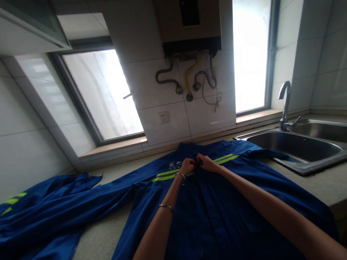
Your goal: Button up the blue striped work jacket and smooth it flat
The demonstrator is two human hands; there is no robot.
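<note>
Jacket (217, 213) lay flat on the table (320, 184), front up, beside the sink (298, 148). I judged the fastening barely begun: only the placket near the collar was in hand, everything below unattended. My left hand (187, 167) and right hand (206, 162) were both pinched closed on the placket, fingertips nearly touching.

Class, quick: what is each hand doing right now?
Left hand: closed, pinching the front of the blue work jacket with yellow-green stripes.
Right hand: closed, pinching the same jacket front.
</note>
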